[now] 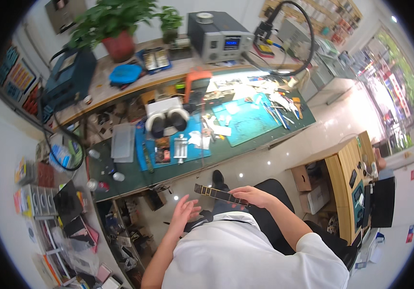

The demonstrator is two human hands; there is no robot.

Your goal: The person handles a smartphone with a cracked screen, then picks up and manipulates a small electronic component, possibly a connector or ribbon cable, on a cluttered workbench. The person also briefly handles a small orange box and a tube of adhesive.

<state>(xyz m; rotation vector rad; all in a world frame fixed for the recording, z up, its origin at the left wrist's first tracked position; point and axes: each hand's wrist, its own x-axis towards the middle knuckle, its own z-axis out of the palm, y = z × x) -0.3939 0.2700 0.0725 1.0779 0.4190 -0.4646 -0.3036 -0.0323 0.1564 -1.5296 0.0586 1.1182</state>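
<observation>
A narrow dark strip with gold-coloured bands across it point(215, 193) is held in front of my body, over the gap between the bench and my lap. My right hand point(255, 196) grips its right end between thumb and fingers, and the other end points left. I cannot make out what kind of part it is. To the left of the strip, my left hand point(185, 210) is raised with its fingers apart, touching nothing.
Ahead stands a green-topped workbench point(168, 177) with a microscope point(167, 118), a metal clamp holder point(180, 148), a blue mat point(246, 120) and scattered tools. A shelf behind bears a power unit point(221, 38) and plants. A black chair point(275, 190) stands at my right.
</observation>
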